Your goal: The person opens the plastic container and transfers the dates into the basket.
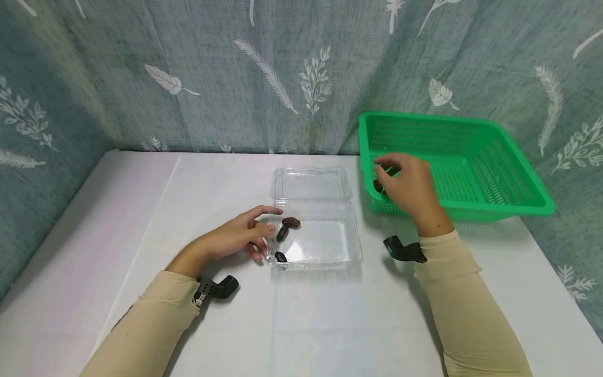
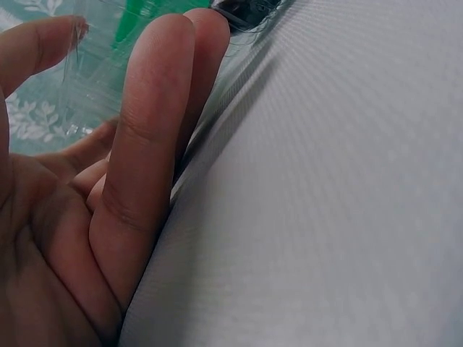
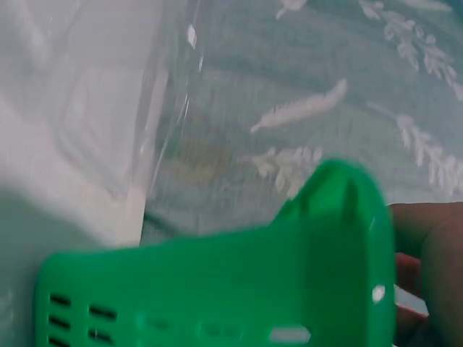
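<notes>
A clear plastic clamshell box (image 1: pixel 325 241) lies with its lid folded back on the white table. Inside, toward its left wall, are a brown date (image 1: pixel 291 223), a darker date (image 1: pixel 282 233) and another dark date (image 1: pixel 280 257). My left hand (image 1: pixel 237 235) is at that left wall, its fingers spread and the thumb at the rim. My right hand (image 1: pixel 407 180) bends over the left end of a green plastic basket (image 1: pixel 506 209). Dark dates (image 1: pixel 378 186) show there beside and between its thumb and forefinger; whether it grips one cannot be seen.
The box's transparent lid (image 1: pixel 311 183) lies toward the back. A leaf-patterned grey-green curtain (image 1: pixel 212 78) hangs behind the table. The basket stands at the back right, its right end near the table's right edge. Black camera mounts (image 1: pixel 219 288) jut from both wrists.
</notes>
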Demonstrator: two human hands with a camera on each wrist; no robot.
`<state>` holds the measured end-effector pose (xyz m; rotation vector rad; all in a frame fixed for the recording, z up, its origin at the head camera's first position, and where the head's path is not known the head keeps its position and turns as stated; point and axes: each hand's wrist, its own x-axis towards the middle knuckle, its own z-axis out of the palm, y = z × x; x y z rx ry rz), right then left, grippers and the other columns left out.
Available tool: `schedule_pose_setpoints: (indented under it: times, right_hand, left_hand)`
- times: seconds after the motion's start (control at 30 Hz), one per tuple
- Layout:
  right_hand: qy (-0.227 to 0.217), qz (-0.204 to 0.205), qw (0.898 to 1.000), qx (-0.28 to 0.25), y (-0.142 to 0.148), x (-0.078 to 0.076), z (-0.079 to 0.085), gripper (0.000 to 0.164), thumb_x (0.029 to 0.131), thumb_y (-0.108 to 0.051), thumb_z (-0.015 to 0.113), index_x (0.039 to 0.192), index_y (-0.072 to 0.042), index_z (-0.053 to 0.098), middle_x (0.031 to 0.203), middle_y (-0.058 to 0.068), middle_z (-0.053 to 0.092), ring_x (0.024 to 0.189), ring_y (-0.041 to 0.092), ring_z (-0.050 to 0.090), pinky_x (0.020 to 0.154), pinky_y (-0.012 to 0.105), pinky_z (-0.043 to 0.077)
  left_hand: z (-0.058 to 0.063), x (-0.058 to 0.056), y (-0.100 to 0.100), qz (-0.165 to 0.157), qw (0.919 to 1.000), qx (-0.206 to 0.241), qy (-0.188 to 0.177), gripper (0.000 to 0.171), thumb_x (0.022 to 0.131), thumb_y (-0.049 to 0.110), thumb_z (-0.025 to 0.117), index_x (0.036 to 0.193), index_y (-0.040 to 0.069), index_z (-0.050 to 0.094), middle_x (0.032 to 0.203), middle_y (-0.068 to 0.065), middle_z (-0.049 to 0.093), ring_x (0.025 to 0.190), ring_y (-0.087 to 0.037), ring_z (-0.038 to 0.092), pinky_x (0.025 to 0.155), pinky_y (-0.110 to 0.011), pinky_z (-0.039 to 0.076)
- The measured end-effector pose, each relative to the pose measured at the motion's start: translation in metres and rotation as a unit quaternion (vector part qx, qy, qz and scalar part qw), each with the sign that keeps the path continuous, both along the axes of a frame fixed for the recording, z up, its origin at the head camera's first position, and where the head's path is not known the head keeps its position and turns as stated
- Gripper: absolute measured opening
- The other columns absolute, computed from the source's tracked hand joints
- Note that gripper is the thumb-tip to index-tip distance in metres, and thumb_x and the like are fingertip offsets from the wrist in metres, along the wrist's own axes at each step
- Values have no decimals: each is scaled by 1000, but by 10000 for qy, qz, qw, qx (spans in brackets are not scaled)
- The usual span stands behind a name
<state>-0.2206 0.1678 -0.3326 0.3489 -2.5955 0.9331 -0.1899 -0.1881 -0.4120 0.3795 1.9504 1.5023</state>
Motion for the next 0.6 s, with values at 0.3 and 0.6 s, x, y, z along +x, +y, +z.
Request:
schedule_pose_setpoints:
  times: [0.3,0.6]
  right_hand:
    - [790,844,9927,-343,-34,12,6,15,90,-1,67,102,0,76,87,14,72,75,22,63,64,32,53]
    - [-403,1897,9804,-354,-67,35,0,15,92,-7,70,106,-6,76,102,9,75,81,17,63,67,32,54]
  left_hand:
    - [3,-1,0,85,10000,-27,32,54,104,30,54,153,21,33,106,-15,56,78,-24,68,67,-41,63]
    - [0,0,1,68,10000,-43,13,54,104,30,54,153,21,33,106,-14,56,78,-23,67,68,-42,63]
